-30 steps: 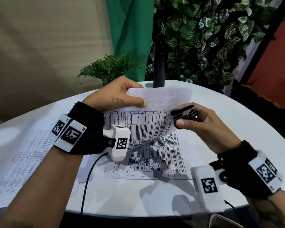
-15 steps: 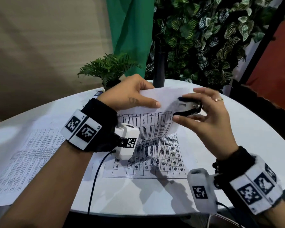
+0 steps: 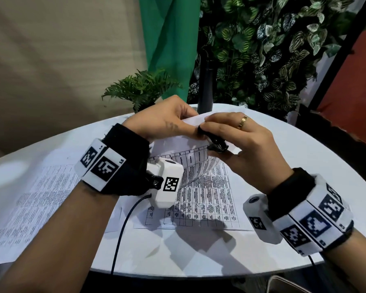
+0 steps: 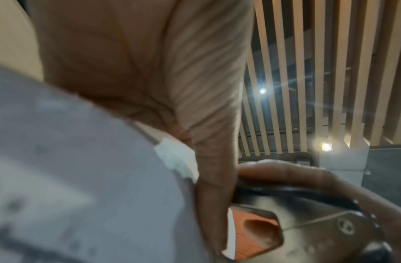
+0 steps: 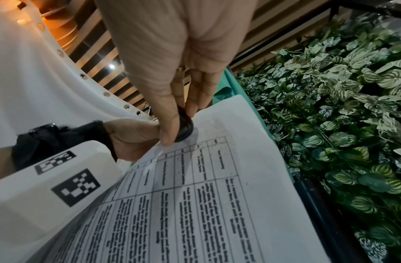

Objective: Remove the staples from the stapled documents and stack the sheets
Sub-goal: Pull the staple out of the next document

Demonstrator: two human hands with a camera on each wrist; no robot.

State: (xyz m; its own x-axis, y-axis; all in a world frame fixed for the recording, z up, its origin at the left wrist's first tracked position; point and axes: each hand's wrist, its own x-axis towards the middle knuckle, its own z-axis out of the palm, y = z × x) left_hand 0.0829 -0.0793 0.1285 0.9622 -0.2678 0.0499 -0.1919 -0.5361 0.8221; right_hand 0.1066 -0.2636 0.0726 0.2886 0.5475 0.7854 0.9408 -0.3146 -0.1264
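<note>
A stapled document (image 3: 190, 159) printed with a table is lifted at its far end above the white round table (image 3: 304, 157). My left hand (image 3: 167, 123) pinches the document's top corner, thumb on top. My right hand (image 3: 237, 142) grips a black staple remover (image 3: 213, 141) between thumb and fingers and sets it at that same corner, right beside my left thumb. In the right wrist view the staple remover (image 5: 183, 128) touches the document (image 5: 217, 178) near its top edge. The staple itself is hidden. In the left wrist view the blurred paper (image 4: 82, 169) fills the left side and the staple remover (image 4: 307, 222) sits at lower right.
Another printed sheet (image 3: 199, 204) lies flat under the lifted document. More printed sheets (image 3: 30, 204) lie on the left of the table. A small fern (image 3: 142, 87) and a black pole (image 3: 205, 85) stand at the table's far edge, with a leafy wall behind.
My right hand has turned palm down and carried the staple remover left and up to the corner that my left hand holds. The left hand has lifted the paper slightly.
</note>
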